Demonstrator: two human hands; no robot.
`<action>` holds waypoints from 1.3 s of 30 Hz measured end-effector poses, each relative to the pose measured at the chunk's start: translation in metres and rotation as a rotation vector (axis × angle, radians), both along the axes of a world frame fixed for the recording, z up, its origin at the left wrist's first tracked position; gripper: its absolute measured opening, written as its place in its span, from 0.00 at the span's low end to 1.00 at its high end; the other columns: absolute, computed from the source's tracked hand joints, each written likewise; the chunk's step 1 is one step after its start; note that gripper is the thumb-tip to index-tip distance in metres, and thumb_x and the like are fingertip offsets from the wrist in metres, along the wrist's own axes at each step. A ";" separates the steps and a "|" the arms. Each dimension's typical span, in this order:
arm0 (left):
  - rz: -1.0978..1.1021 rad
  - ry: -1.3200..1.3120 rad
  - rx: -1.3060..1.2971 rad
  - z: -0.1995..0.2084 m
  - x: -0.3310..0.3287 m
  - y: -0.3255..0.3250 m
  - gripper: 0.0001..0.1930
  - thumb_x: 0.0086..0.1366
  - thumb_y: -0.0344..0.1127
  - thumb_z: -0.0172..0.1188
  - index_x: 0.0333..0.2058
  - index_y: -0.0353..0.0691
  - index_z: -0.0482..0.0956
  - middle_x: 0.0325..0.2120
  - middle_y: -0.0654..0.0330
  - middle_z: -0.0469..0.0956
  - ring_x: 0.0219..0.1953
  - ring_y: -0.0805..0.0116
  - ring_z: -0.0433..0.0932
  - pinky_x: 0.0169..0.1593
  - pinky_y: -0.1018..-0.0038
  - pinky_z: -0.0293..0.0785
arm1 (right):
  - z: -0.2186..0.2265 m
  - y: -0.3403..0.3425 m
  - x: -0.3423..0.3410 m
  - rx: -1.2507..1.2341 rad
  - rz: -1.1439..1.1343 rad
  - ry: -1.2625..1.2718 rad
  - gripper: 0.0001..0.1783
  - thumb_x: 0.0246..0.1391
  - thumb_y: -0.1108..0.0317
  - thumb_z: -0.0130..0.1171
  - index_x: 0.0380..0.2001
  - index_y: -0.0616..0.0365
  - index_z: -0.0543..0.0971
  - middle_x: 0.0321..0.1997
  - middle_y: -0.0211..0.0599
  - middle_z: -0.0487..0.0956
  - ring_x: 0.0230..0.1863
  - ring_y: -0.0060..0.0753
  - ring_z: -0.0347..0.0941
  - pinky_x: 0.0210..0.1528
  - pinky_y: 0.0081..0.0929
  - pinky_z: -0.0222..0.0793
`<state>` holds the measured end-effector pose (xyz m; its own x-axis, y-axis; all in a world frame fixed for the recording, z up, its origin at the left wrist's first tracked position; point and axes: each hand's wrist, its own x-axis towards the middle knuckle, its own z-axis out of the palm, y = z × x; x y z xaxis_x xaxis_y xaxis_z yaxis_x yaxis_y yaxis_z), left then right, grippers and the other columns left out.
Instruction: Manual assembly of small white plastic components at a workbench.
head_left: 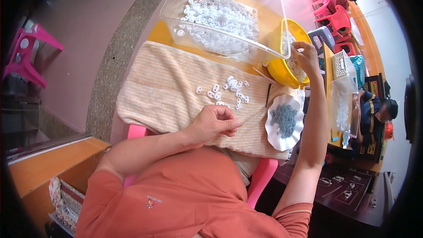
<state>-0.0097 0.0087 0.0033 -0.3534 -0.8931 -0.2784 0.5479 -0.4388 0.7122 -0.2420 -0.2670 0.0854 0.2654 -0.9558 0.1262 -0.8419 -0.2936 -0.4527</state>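
Note:
My left hand (215, 122) is over the near part of the towel (163, 83), its thumb and forefinger pressed together; whatever is between them is too small to make out. Beyond it lie several small white plastic pieces (233, 83), each with two holes. My right hand (307, 57) is stretched out above the rim of a yellow bucket (276, 68) of whitish pieces. Its fingers are curled in toward the thumb, and I cannot make out anything in them. Between my arms, a white wavy-edged dish (274, 140) holds a heap of small grey-blue parts (284, 120).
At the far side, a large clear bin (176, 31) holds many white pieces. A thin dark stick (268, 95) lies beside the dish. A pink stool (33, 53) stands on the left. On the right, another person (374, 114) is near a table with a clear tray (343, 105).

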 end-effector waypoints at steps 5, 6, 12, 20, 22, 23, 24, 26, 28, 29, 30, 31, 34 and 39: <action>0.013 -0.012 -0.017 0.001 0.000 0.000 0.06 0.61 0.31 0.63 0.29 0.37 0.76 0.24 0.63 0.78 0.27 0.79 0.75 0.34 0.80 0.73 | 0.002 0.031 0.001 -0.138 0.074 -0.066 0.11 0.52 0.67 0.62 0.36 0.63 0.82 0.36 0.42 0.82 0.34 0.34 0.79 0.37 0.25 0.75; 0.020 -0.043 -0.046 0.000 0.000 0.000 0.06 0.61 0.31 0.63 0.29 0.37 0.76 0.24 0.63 0.78 0.27 0.79 0.75 0.34 0.80 0.73 | 0.003 0.041 0.005 -0.228 0.089 -0.054 0.11 0.52 0.67 0.62 0.35 0.63 0.82 0.36 0.42 0.82 0.33 0.34 0.79 0.36 0.25 0.75; 0.046 -0.109 -0.101 0.000 -0.001 0.002 0.06 0.61 0.31 0.63 0.29 0.36 0.77 0.25 0.65 0.78 0.27 0.81 0.74 0.34 0.81 0.72 | 0.003 0.108 0.027 -0.478 0.176 -0.252 0.06 0.50 0.79 0.60 0.34 0.62 0.80 0.34 0.40 0.80 0.31 0.28 0.78 0.34 0.22 0.73; 0.048 -0.151 -0.126 0.000 -0.004 0.004 0.05 0.61 0.31 0.62 0.29 0.37 0.77 0.25 0.67 0.77 0.27 0.83 0.73 0.33 0.83 0.70 | -0.038 0.173 0.064 -0.100 0.398 -0.204 0.09 0.45 0.77 0.64 0.33 0.63 0.79 0.34 0.39 0.78 0.27 0.30 0.76 0.28 0.23 0.70; 0.052 -0.159 -0.141 0.000 -0.005 0.004 0.06 0.62 0.31 0.61 0.29 0.36 0.76 0.23 0.65 0.77 0.26 0.80 0.74 0.32 0.82 0.72 | -0.045 0.176 0.069 -0.059 0.361 -0.173 0.09 0.46 0.74 0.64 0.34 0.61 0.80 0.34 0.38 0.78 0.28 0.34 0.76 0.31 0.27 0.71; 0.053 -0.160 -0.143 -0.001 -0.005 0.004 0.06 0.62 0.31 0.61 0.29 0.36 0.76 0.23 0.65 0.77 0.26 0.80 0.74 0.32 0.82 0.72 | -0.047 0.176 0.072 -0.079 0.363 -0.089 0.09 0.47 0.72 0.63 0.34 0.60 0.80 0.35 0.38 0.78 0.30 0.37 0.76 0.34 0.30 0.71; 0.053 -0.157 -0.144 -0.003 -0.005 0.004 0.05 0.61 0.31 0.62 0.29 0.36 0.76 0.24 0.66 0.77 0.26 0.82 0.73 0.32 0.83 0.71 | -0.048 0.176 0.074 -0.098 0.364 -0.005 0.10 0.48 0.69 0.62 0.35 0.59 0.80 0.35 0.38 0.78 0.32 0.40 0.77 0.37 0.32 0.71; 0.057 -0.155 -0.143 -0.003 -0.005 0.004 0.05 0.61 0.30 0.62 0.29 0.37 0.77 0.24 0.68 0.77 0.27 0.84 0.73 0.31 0.84 0.70 | -0.051 0.173 0.076 -0.058 0.376 0.041 0.10 0.48 0.68 0.62 0.35 0.59 0.80 0.36 0.38 0.78 0.34 0.42 0.76 0.39 0.34 0.70; 0.046 -0.126 -0.119 0.000 -0.004 0.005 0.05 0.61 0.30 0.62 0.29 0.37 0.77 0.25 0.68 0.77 0.27 0.84 0.72 0.31 0.84 0.70 | -0.052 0.171 0.077 -0.017 0.388 0.088 0.11 0.48 0.66 0.61 0.35 0.58 0.81 0.36 0.38 0.78 0.36 0.44 0.76 0.41 0.35 0.69; 0.049 -0.125 -0.117 -0.001 -0.004 0.004 0.05 0.61 0.30 0.62 0.29 0.37 0.77 0.25 0.68 0.77 0.27 0.84 0.72 0.31 0.84 0.70 | -0.053 0.171 0.076 0.014 0.394 0.078 0.11 0.48 0.66 0.61 0.34 0.59 0.81 0.37 0.39 0.78 0.37 0.45 0.76 0.41 0.35 0.70; 0.052 -0.141 -0.123 -0.002 -0.004 0.004 0.04 0.61 0.30 0.62 0.30 0.37 0.77 0.25 0.68 0.77 0.27 0.84 0.72 0.31 0.84 0.70 | -0.054 0.172 0.077 0.044 0.401 0.067 0.10 0.47 0.66 0.61 0.33 0.59 0.81 0.37 0.40 0.78 0.37 0.46 0.76 0.40 0.35 0.70; 0.054 -0.155 -0.129 -0.002 -0.004 0.004 0.04 0.61 0.30 0.62 0.30 0.37 0.77 0.25 0.68 0.77 0.27 0.84 0.72 0.31 0.84 0.70 | -0.053 0.173 0.077 0.047 0.403 0.069 0.10 0.47 0.66 0.61 0.33 0.59 0.81 0.37 0.40 0.78 0.37 0.46 0.76 0.40 0.35 0.70; 0.045 -0.144 -0.125 -0.003 -0.003 0.005 0.04 0.61 0.30 0.62 0.30 0.37 0.77 0.25 0.68 0.77 0.27 0.84 0.73 0.32 0.83 0.70 | -0.049 0.177 0.076 0.091 0.407 0.028 0.09 0.47 0.68 0.61 0.32 0.60 0.81 0.36 0.41 0.78 0.37 0.46 0.76 0.40 0.35 0.70; 0.046 -0.168 -0.128 -0.006 -0.006 0.005 0.05 0.61 0.30 0.63 0.30 0.37 0.77 0.25 0.68 0.77 0.28 0.84 0.73 0.32 0.83 0.71 | -0.052 0.172 0.070 0.065 0.320 -0.112 0.10 0.47 0.70 0.60 0.35 0.61 0.80 0.36 0.43 0.78 0.38 0.48 0.75 0.41 0.36 0.70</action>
<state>-0.0161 0.0135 -0.0027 -0.2693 -0.9392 -0.2128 0.4345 -0.3157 0.8435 -0.1725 -0.0948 0.0336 0.5411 -0.8333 0.1134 -0.6559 -0.5026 -0.5632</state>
